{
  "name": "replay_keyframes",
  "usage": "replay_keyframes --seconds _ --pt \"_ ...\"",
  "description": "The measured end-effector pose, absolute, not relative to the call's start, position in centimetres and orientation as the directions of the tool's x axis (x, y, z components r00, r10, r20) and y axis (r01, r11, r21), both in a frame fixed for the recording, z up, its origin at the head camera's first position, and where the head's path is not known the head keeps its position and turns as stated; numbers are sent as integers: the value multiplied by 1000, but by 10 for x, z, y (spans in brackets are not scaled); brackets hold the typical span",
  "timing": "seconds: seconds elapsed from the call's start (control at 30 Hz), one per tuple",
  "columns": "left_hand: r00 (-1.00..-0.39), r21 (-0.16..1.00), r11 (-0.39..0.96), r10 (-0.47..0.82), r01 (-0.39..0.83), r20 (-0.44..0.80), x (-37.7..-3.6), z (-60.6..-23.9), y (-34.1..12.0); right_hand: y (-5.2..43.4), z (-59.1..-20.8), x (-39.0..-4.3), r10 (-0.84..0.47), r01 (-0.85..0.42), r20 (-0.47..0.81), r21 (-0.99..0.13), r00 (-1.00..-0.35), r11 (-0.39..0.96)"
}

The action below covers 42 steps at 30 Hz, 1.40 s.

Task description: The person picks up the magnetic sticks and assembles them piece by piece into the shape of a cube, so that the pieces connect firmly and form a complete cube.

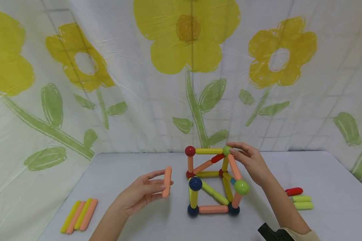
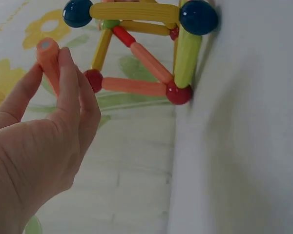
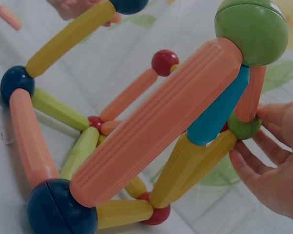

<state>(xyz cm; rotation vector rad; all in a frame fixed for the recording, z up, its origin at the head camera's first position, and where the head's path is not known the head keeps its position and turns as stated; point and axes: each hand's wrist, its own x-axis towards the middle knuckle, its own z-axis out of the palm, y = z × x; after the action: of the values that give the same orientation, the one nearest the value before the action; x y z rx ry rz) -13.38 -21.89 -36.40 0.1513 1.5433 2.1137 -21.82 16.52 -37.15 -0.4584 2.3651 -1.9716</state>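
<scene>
A cube-like frame (image 1: 212, 180) of coloured sticks and balls stands mid-table. My right hand (image 1: 230, 148) pinches the small green ball (image 1: 227, 150) at its far upper right corner; the right wrist view shows my fingers (image 3: 273, 161) round that ball (image 3: 244, 127), with the frame (image 3: 151, 136) filling the picture. Just left of the frame, my left hand (image 1: 162, 182) holds an orange stick (image 1: 167, 181) upright between thumb and fingers. In the left wrist view the stick (image 2: 49, 58) is in my left hand (image 2: 53, 122), a little apart from the frame (image 2: 146, 53).
Several yellow and orange sticks (image 1: 79, 216) lie side by side at the table's front left. A red stick (image 1: 294, 191) and two yellow-green sticks (image 1: 301, 202) lie at the right. A flower-print cloth (image 1: 181, 83) hangs behind the grey table (image 1: 132, 160).
</scene>
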Motion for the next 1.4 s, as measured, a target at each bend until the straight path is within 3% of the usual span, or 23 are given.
replay_keyframes --seconds 0.37,0.73,0.9,1.13,1.4 --pt "-877 895 -267 426 -358 -223 -172 -353 -170 165 -371 -218 -246 -204 164 -968 -955 148" --pt "-872 876 -279 415 -393 -260 -173 -356 -153 167 -373 -219 -248 -201 157 -966 -956 162" --pt "-830 874 -272 510 -403 -225 -174 -361 -153 167 -372 -219 -248 -200 156 -966 -956 166" --pt "-703 900 -239 704 -364 -98 -176 -372 -152 167 -372 -219 -247 -202 158 -966 -956 163" --pt "-697 897 -258 713 -360 -75 -173 -373 -149 167 -372 -220 -250 -202 167 -972 -954 122"
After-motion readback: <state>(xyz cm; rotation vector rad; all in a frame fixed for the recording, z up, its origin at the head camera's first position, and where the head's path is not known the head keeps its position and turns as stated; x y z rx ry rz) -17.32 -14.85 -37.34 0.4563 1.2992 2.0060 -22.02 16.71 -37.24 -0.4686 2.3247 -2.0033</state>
